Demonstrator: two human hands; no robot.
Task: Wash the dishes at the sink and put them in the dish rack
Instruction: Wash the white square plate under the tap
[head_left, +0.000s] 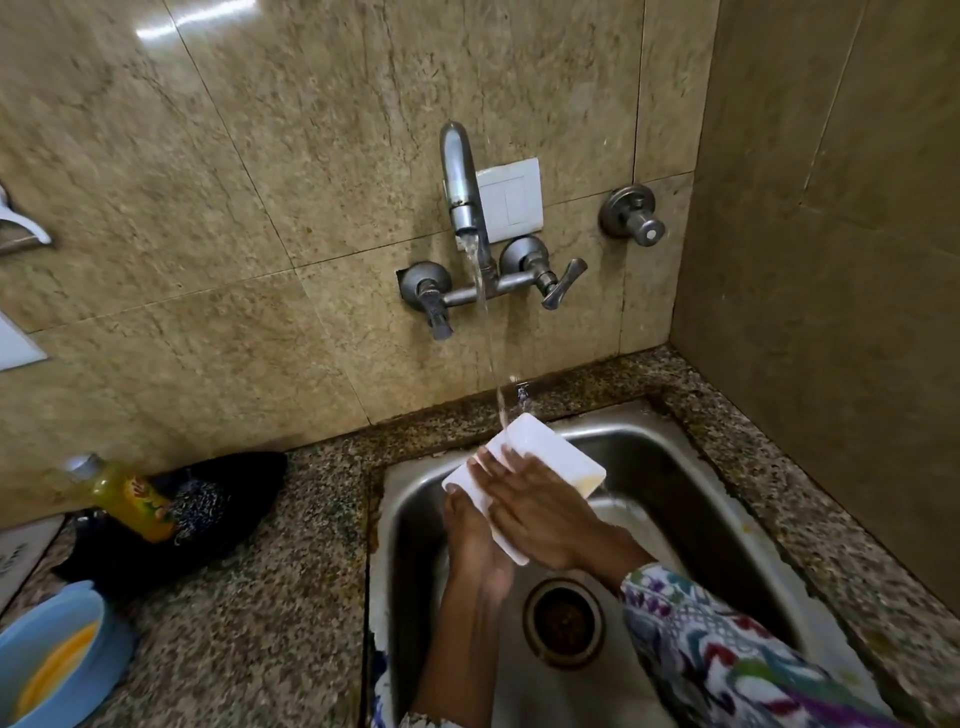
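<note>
A white rectangular plate (550, 452) is tilted over the steel sink (670, 467), under the water running from the wall tap (460, 182). A yellow smear sits at its right corner. My left hand (475, 545) holds the plate from below at its near-left edge, thumb on the rim. My right hand (540, 512) lies on the plate's upper face with its fingers stretched flat across it.
The sink drain (563, 621) lies below my hands. On the granite counter (249, 597) to the left are a yellow dish-soap bottle (127, 499), a black cloth with a scrubber (208, 504), and a blue bowl (52, 660) with yellow residue. A corner wall closes the right side.
</note>
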